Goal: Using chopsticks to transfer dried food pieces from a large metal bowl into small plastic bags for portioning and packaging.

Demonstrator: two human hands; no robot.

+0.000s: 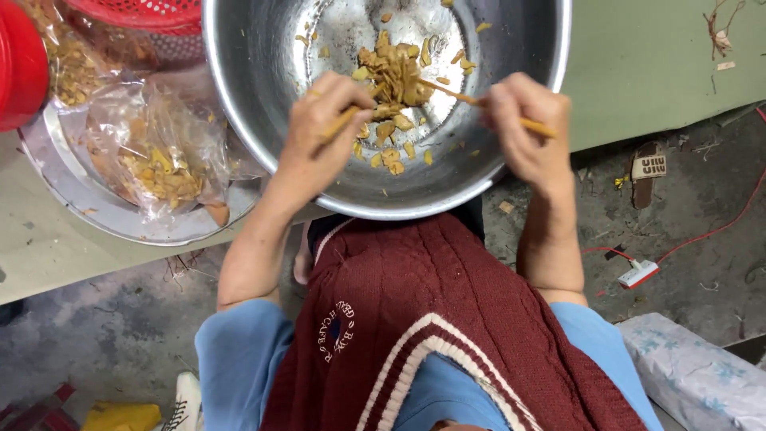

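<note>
Green table (654, 56), occupying the upper frame, its near edge running above grey concrete floor (120, 335). Large steel bowl (239, 96), round, set at the table's near edge with its rim overhanging toward the person's maroon knitted vest (447, 311). Shallow metal tray (96, 211), left of the bowl and partly beneath it, also overhanging the table edge. Clear plastic bag (155, 156) of yellowish pieces, lying on the tray, just beside the bowl's left wall. Red basket (140, 20), upper left, touching the bowl's rim. Pale wrapped bundle (694, 371), on the floor at lower right, well apart from the bowl. Left hand (323, 124), inside the bowl at its left half, fingers curled shut around a thin yellow stick (339, 121). Right hand (527, 128), over the bowl's right rim, fingers closed on a second stick (455, 94) that slants in to the middle. Heap of tan scraps (395, 76), at the bowl's centre, between the two hands and just above them, both sticks' ends reaching it. Loose scraps scattered on the bowl's floor below the heap, near the left thumb. Open bowl floor remains above and to either side of the heap; the near rim lies close under both wrists. Sandal (648, 172) and white plug with red cable (638, 274), on the floor at right.
</note>
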